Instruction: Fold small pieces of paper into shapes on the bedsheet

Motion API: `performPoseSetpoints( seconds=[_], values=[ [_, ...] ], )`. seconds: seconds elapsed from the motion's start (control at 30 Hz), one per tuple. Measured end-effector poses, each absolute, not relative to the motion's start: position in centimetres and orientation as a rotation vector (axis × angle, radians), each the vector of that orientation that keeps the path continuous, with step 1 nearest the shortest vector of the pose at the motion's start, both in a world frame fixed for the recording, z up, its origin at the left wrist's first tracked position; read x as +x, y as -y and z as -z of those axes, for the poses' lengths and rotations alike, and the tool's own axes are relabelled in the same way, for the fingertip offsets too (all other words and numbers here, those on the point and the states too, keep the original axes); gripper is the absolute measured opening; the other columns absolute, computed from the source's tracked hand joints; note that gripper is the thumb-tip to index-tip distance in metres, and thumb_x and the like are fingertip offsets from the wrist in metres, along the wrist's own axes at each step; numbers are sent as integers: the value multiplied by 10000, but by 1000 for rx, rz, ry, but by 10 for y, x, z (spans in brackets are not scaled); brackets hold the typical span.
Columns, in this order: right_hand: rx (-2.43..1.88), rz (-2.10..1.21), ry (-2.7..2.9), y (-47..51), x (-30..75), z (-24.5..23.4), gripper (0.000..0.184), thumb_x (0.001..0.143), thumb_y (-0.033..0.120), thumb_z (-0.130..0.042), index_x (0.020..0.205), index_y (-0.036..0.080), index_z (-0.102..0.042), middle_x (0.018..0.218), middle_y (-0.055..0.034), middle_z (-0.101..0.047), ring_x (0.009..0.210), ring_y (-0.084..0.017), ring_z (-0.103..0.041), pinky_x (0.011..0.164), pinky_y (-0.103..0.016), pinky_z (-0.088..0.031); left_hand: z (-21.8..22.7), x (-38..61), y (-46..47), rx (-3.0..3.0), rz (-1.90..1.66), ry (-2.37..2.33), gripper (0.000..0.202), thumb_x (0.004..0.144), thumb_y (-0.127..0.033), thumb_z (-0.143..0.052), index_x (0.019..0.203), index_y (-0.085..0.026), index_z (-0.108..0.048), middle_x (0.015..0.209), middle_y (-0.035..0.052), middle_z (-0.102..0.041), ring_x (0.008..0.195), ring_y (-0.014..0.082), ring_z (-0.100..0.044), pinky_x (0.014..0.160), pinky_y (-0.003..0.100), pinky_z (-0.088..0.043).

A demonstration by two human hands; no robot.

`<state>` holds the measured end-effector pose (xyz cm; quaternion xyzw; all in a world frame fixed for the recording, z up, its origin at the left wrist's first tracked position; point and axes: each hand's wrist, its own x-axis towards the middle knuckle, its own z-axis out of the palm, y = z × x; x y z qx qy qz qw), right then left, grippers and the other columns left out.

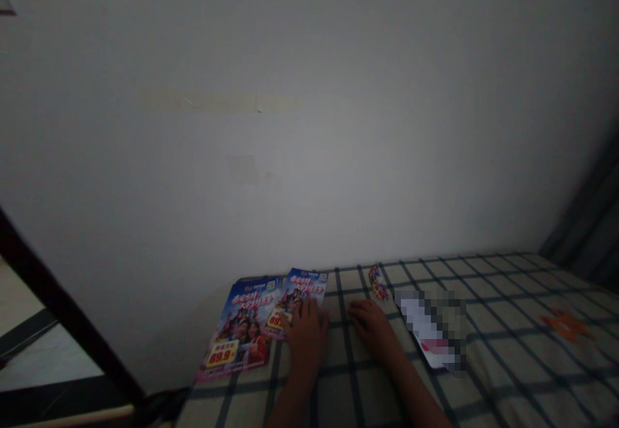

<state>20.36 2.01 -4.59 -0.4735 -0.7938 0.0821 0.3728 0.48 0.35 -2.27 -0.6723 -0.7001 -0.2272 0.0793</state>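
Observation:
My left hand [307,328] lies on the lower right part of a small printed flyer [307,283], its fingers spread and covering some of the print. To the left, partly under this flyer, is a larger pile of matching blue and pink flyers [242,331] with a yellow price box. My right hand [371,325] rests on the checked bed cover with nothing visible in it. Its fingers lie loosely bent on the cloth and point left. Just beyond them stands a small folded piece of colourful printed paper [378,283].
The checked cover [507,286] reaches to a pale wall [367,125]. Right of my right hand lies a pale, elongated flat object [420,321], partly blurred out. An orange patch [567,325] shows farther right. A dark post [72,312] slants at the left, and a grey curtain [590,209] hangs at the right.

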Motion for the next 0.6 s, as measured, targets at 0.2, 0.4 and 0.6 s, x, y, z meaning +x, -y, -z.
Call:
performPoseSetpoints(
  seconds=[0.2, 0.4, 0.6],
  values=[
    [-1199, -188, 2032, -22, 203, 49, 284, 895, 158, -545, 1099, 238, -726, 1173, -84, -696, 1114, -242, -606, 1000, -432, -491, 19, 3, -5, -2358, 724, 1939, 336, 936, -374, -540, 1233, -305, -680, 1381, 47, -627, 1274, 316, -515, 1130, 614, -295],
    [-1184, -164, 2071, -23, 205, 52, 317, 882, 154, -558, 1147, 251, -703, 1208, -83, -678, 1133, -243, -599, 1008, -439, -486, 14, 1, 0, -2474, 706, 1824, 317, 922, -449, -563, 1217, -415, -672, 1273, 10, -662, 1219, 324, -517, 1119, 744, -140],
    [-1183, -125, 2076, -25, 206, 58, 316, 893, 152, -549, 1131, 275, -716, 1204, -82, -669, 1139, -236, -596, 990, -418, -492, 23, 2, -2, -2465, 691, 1871, 357, 901, -476, -595, 1255, -462, -641, 1306, 56, -605, 1266, 335, -468, 1112, 756, -122]
  ],
)
